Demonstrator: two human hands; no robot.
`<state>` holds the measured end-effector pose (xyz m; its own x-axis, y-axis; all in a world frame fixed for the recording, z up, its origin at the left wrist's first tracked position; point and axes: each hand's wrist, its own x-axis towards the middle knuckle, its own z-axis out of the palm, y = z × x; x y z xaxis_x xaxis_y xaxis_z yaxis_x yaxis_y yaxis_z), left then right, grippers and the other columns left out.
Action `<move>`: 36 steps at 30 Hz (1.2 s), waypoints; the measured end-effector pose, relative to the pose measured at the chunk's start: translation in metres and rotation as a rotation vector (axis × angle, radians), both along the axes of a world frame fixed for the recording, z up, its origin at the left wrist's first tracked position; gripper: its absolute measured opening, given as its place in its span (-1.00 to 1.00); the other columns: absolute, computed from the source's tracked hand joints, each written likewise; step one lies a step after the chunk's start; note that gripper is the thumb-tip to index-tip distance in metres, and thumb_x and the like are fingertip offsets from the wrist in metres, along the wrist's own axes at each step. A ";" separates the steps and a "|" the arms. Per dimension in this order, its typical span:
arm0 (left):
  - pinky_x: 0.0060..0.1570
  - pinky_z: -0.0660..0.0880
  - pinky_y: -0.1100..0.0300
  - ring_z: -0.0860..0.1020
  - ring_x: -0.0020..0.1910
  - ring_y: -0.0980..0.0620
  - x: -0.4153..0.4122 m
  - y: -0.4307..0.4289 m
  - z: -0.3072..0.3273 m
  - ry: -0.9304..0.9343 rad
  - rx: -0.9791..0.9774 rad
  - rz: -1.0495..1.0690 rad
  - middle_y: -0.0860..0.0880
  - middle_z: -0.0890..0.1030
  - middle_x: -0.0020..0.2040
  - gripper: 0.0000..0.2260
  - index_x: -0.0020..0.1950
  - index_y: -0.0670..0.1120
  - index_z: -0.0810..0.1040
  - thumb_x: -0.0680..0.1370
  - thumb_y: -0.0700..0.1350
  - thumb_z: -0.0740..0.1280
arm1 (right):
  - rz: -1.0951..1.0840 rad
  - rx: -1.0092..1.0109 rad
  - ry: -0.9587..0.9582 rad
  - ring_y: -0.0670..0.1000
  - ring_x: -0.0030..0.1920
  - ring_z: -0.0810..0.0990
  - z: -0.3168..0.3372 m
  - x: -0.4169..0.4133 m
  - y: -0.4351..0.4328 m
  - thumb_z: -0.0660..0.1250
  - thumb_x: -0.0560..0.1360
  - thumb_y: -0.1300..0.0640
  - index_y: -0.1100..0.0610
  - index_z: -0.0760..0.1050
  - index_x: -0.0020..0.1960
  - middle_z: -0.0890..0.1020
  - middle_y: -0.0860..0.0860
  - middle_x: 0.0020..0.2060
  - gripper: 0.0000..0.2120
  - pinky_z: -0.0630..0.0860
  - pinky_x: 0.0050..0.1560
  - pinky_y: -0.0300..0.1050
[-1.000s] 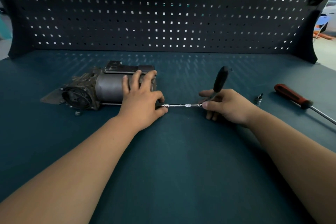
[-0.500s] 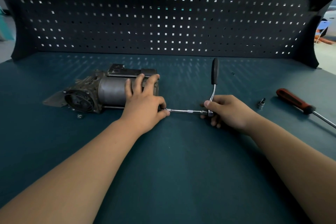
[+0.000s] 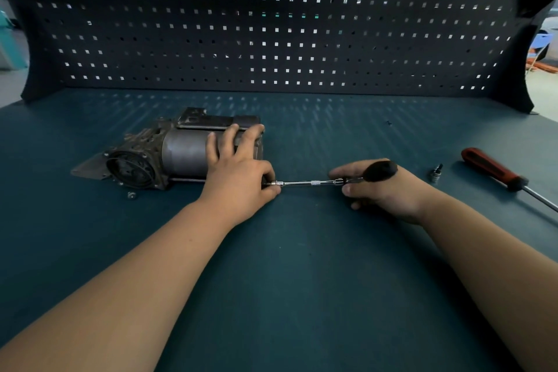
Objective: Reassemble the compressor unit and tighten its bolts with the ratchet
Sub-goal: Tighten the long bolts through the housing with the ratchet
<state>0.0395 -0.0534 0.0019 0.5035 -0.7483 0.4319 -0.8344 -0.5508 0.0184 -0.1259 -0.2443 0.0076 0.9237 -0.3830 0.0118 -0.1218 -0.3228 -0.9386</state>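
Head view of a dark teal bench top backed by a perforated panel. The compressor unit is laid on its side in the left centre of the frame, its round end face turned toward the lower left. The left hand is placed on the right end of the cylindrical body: three fingers are spread flat over the casing, while thumb and forefinger are pinched round the left tip of the extension bar, just beside the unit's lower right corner. The bar is held level, running rightward to the ratchet, whose head is gripped in the curled fingers of the right hand at centre right. The black handle is rendered blurred above the knuckles. A small loose fastener is seen on the bench below the compressor's end face. To the right of the right hand a loose socket is stood, and beyond it a red-handled screwdriver is laid diagonally toward the right edge.
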 end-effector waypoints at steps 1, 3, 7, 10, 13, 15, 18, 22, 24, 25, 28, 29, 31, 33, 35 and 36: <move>0.35 -0.35 -0.12 -0.15 0.47 -0.10 0.000 0.000 0.000 -0.002 -0.006 -0.003 0.09 -0.01 0.53 -0.82 -0.13 0.18 0.62 0.43 0.24 0.37 | 0.001 0.013 0.001 -0.09 -0.24 0.59 -0.001 0.000 0.000 0.35 0.49 0.37 -0.01 0.63 0.01 0.64 -0.14 -0.28 -0.71 0.55 -0.24 -0.26; 0.35 -0.35 -0.11 -0.14 0.47 -0.09 0.001 0.000 -0.001 -0.005 -0.016 -0.006 0.09 -0.01 0.52 -0.80 -0.06 0.19 0.61 0.42 0.25 0.38 | 0.007 0.037 0.004 -0.06 -0.25 0.58 -0.002 0.001 -0.001 0.36 0.48 0.36 0.01 0.61 0.03 0.64 -0.11 -0.32 -0.72 0.55 -0.25 -0.25; 0.34 -0.37 -0.09 -0.15 0.47 -0.07 0.002 0.000 -0.001 -0.008 -0.012 -0.012 0.09 -0.01 0.52 -0.76 0.00 0.22 0.58 0.41 0.27 0.36 | 0.017 0.023 0.020 -0.03 -0.31 0.57 -0.002 0.001 -0.001 0.38 0.47 0.34 0.05 0.60 0.04 0.64 -0.09 -0.37 -0.76 0.56 -0.26 -0.23; 0.33 -0.37 -0.09 -0.16 0.47 -0.07 0.003 0.001 -0.001 -0.008 -0.001 -0.019 0.09 -0.02 0.52 -0.78 -0.05 0.23 0.60 0.40 0.29 0.35 | 0.005 0.054 0.016 -0.07 -0.38 0.57 -0.001 0.001 -0.001 0.38 0.47 0.33 0.13 0.59 0.05 0.64 -0.08 -0.38 -0.81 0.54 -0.33 -0.25; 0.32 -0.38 -0.08 -0.17 0.46 -0.07 0.003 0.000 -0.001 -0.001 -0.003 -0.028 0.10 -0.03 0.51 -0.80 -0.09 0.24 0.62 0.42 0.30 0.34 | -0.004 0.054 0.036 -0.06 -0.39 0.58 -0.001 0.002 -0.002 0.37 0.50 0.30 0.18 0.57 0.07 0.65 -0.11 -0.37 -0.84 0.53 -0.36 -0.26; 0.32 -0.39 -0.08 -0.18 0.46 -0.06 0.003 0.000 0.000 0.011 -0.007 -0.030 0.11 -0.04 0.51 -0.81 -0.10 0.25 0.62 0.43 0.29 0.33 | -0.008 0.048 0.046 -0.03 -0.39 0.59 0.001 0.002 -0.002 0.35 0.51 0.28 0.15 0.57 0.06 0.62 -0.05 -0.40 -0.85 0.52 -0.38 -0.25; 0.32 -0.40 -0.06 -0.19 0.46 -0.06 0.004 0.001 -0.001 0.024 -0.011 -0.041 0.12 -0.04 0.52 -0.81 -0.11 0.24 0.62 0.44 0.29 0.32 | -0.012 0.017 0.070 0.01 -0.42 0.60 0.003 0.002 0.000 0.30 0.57 0.22 0.19 0.55 0.08 0.59 0.03 -0.36 -0.88 0.49 -0.44 -0.23; 0.33 -0.40 -0.07 -0.18 0.47 -0.07 0.004 0.001 -0.001 0.022 -0.008 -0.038 0.12 -0.04 0.53 -0.79 -0.10 0.24 0.61 0.41 0.31 0.34 | -0.068 -0.036 0.148 0.00 -0.48 0.54 0.003 0.008 0.004 0.16 0.65 0.05 0.31 0.49 0.11 0.65 0.05 -0.36 -0.68 0.44 -0.50 -0.22; 0.33 -0.39 -0.08 -0.18 0.47 -0.07 0.004 0.001 -0.001 0.022 -0.008 -0.038 0.11 -0.03 0.53 -0.79 -0.10 0.24 0.61 0.41 0.31 0.34 | -0.119 -0.070 0.170 -0.01 -0.51 0.51 0.002 0.011 0.006 0.10 0.66 0.00 0.31 0.49 0.09 0.65 0.05 -0.39 -0.62 0.42 -0.51 -0.20; 0.33 -0.39 -0.08 -0.18 0.47 -0.07 0.004 0.001 -0.001 0.020 -0.009 -0.037 0.11 -0.03 0.53 -0.80 -0.10 0.24 0.61 0.42 0.31 0.34 | -0.139 -0.086 0.177 -0.02 -0.52 0.50 0.002 0.012 0.007 0.09 0.66 -0.02 0.31 0.49 0.08 0.64 0.04 -0.40 -0.60 0.41 -0.52 -0.21; 0.33 -0.38 -0.08 -0.18 0.46 -0.07 0.004 0.000 -0.001 0.016 -0.010 -0.033 0.11 -0.03 0.53 -0.81 -0.12 0.24 0.62 0.43 0.30 0.33 | -0.165 -0.144 0.195 -0.03 -0.51 0.51 0.000 0.012 0.008 0.08 0.65 -0.03 0.32 0.49 0.06 0.66 0.02 -0.39 -0.58 0.43 -0.50 -0.22; 0.33 -0.39 -0.08 -0.18 0.46 -0.07 0.004 0.000 -0.001 0.014 -0.009 -0.032 0.11 -0.03 0.52 -0.81 -0.12 0.25 0.62 0.43 0.30 0.33 | -0.166 -0.166 0.204 -0.03 -0.49 0.52 0.000 0.012 0.008 0.08 0.65 -0.04 0.31 0.49 0.06 0.67 0.02 -0.38 -0.58 0.44 -0.48 -0.20; 0.32 -0.39 -0.09 -0.18 0.46 -0.06 0.004 0.000 -0.001 0.010 -0.004 -0.028 0.12 -0.04 0.52 -0.80 -0.12 0.25 0.62 0.43 0.31 0.32 | -0.168 -0.190 0.213 -0.01 -0.47 0.54 -0.001 0.011 0.009 0.09 0.64 -0.04 0.30 0.50 0.05 0.67 0.01 -0.37 -0.59 0.45 -0.44 -0.17; 0.32 -0.40 -0.09 -0.19 0.46 -0.06 0.004 0.000 -0.001 0.008 -0.003 -0.026 0.13 -0.04 0.52 -0.80 -0.12 0.25 0.62 0.44 0.31 0.31 | -0.174 -0.202 0.211 -0.01 -0.46 0.55 -0.001 0.011 0.009 0.11 0.63 -0.04 0.29 0.50 0.04 0.67 0.01 -0.36 -0.60 0.46 -0.43 -0.17; 0.32 -0.40 -0.09 -0.18 0.46 -0.07 0.004 0.000 -0.001 0.009 -0.004 -0.025 0.12 -0.03 0.53 -0.80 -0.12 0.24 0.62 0.44 0.30 0.31 | -0.181 -0.210 0.193 -0.01 -0.46 0.56 -0.002 0.011 0.008 0.14 0.62 -0.03 0.28 0.50 0.01 0.67 0.01 -0.36 -0.63 0.46 -0.43 -0.18; 0.32 -0.39 -0.10 -0.18 0.46 -0.08 0.004 0.000 -0.001 0.010 -0.001 -0.025 0.12 -0.04 0.53 -0.80 -0.11 0.24 0.62 0.44 0.30 0.32 | -0.185 -0.217 0.169 -0.02 -0.46 0.56 -0.003 0.010 0.008 0.16 0.62 -0.02 0.26 0.50 -0.01 0.67 0.00 -0.37 -0.66 0.46 -0.43 -0.19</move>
